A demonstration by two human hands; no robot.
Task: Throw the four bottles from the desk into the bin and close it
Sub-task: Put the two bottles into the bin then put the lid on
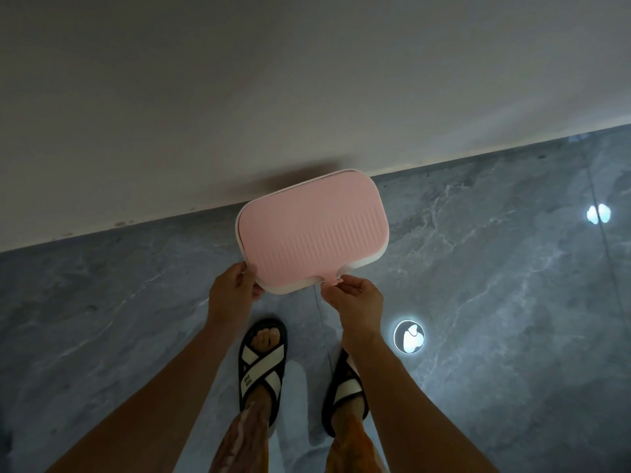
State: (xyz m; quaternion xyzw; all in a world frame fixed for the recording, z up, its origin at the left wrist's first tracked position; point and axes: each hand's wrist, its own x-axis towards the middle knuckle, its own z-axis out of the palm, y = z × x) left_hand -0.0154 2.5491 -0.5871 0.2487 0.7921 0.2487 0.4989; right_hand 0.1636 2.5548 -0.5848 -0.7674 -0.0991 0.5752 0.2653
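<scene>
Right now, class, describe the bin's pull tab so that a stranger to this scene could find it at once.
Start at the white wall; against its base on the grey floor stands a white bin with a ribbed pink lid. The tab juts from the lid's near edge, pinched by the right hand; it alone breaks that rounded outline.

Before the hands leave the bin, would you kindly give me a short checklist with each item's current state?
1. Pink lid lies flat on the white bin: ok, no gap shows.
2. Right hand pinches the lid tab: ok.
3. Left hand steadies the bin's near left corner: ok.
4. Four bottles inside: cannot tell, the lid hides the inside.
5. Bin stands against the wall: ok.
6. Sandalled feet stay apart from the bin: ok.
</scene>
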